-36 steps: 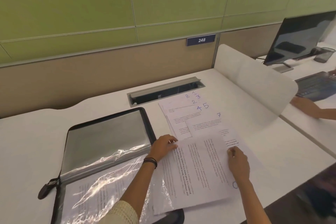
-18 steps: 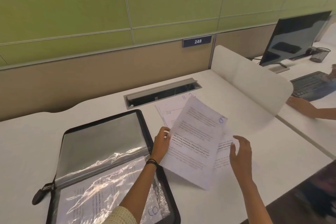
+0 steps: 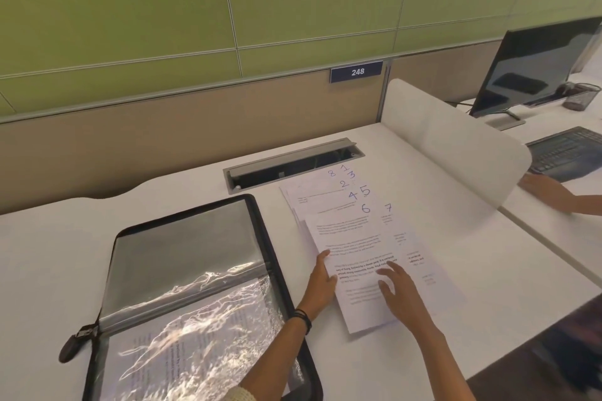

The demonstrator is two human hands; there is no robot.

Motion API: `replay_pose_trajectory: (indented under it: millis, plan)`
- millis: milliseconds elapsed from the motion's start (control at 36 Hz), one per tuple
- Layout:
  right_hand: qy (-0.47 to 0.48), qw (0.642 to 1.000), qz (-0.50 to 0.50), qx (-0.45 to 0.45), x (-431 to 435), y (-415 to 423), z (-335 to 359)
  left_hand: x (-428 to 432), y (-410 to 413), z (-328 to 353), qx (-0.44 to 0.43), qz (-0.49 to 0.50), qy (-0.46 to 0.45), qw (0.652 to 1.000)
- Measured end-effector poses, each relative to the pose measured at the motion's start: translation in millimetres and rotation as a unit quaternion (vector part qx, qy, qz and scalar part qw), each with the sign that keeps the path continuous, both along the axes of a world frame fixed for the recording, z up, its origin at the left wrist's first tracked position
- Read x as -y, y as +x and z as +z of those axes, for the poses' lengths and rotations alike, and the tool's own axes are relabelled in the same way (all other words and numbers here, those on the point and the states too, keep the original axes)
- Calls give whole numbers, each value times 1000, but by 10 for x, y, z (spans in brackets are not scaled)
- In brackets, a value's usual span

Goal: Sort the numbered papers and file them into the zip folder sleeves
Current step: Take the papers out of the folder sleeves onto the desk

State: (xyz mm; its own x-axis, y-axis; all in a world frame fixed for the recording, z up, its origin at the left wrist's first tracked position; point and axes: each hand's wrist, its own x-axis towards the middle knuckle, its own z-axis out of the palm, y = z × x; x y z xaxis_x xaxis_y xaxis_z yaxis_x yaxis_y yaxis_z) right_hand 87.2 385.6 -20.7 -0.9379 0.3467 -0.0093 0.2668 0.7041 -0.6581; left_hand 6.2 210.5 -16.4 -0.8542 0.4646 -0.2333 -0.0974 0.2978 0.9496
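Observation:
A fanned stack of white printed papers [image 3: 329,195] lies on the desk, with blue handwritten numbers 1 to 8 showing at their top corners. The sheet marked 6 [image 3: 353,244] lies on top. My left hand [image 3: 322,283] touches its left edge with the thumb on the paper. Over its lower middle my right hand [image 3: 399,293] rests flat, fingers spread. To the left, the black zip folder [image 3: 260,238] lies open, with clear plastic sleeves [image 3: 182,247]; the near sleeve holds a printed sheet [image 3: 192,348].
A grey cable tray slot [image 3: 293,163] is set into the desk behind the papers. A white divider [image 3: 452,146] stands at the right. Beyond it are a monitor [image 3: 534,68], a keyboard [image 3: 566,153], a mesh cup [image 3: 583,96] and another person's hand [image 3: 547,189].
The sheet marked 6, held up and turned in my left hand half a second ago, now lies flat on the stack. My right hand has come down onto it.

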Motion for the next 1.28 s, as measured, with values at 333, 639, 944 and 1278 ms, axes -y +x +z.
replay_pose_trajectory:
  millis: [333, 639, 944, 1278]
  plan:
    - [36, 998, 6, 58, 35, 30, -97, 509, -156, 33, -124, -15, -81, 989]
    - [-137, 987, 84, 33, 711, -233, 124, 1459, -166, 29, -222, 97, -142, 960]
    - [-172, 930, 260, 197, 1471, -363, 299, 2384, 66, -370, -248, 66, -232, 938]
    - [-176, 932, 241, 204, 1699, -474, 381, 2520, 393, -308, -235, 41, -267, 934]
